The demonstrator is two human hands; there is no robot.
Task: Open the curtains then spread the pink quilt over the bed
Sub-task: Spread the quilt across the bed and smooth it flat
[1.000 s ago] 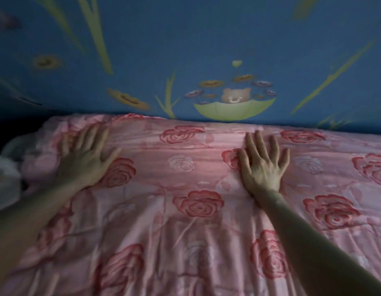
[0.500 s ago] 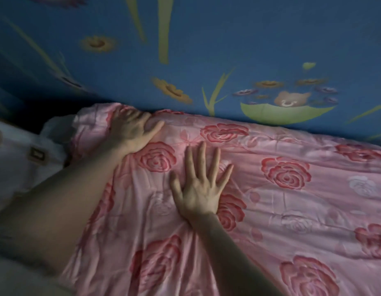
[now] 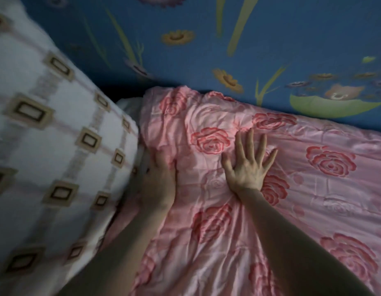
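Pink quilt [image 3: 313, 189] lies over bed, far edge against blue wall [image 3: 270, 39], corner beside checked pillow [image 3: 46, 146]. Right hand [image 3: 248, 165] flat, fingers splayed wide, pressing quilt smooth. Left hand [image 3: 159, 180] at quilt edge by pillow, probably tucking; fingers hidden, grip cannot tell.

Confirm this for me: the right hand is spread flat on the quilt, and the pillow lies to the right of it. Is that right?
Not quite. The head view shows the pillow to the left of the right hand, not to its right; it sits against the quilt's left edge. The rest holds: the right hand is spread flat on the quilt.
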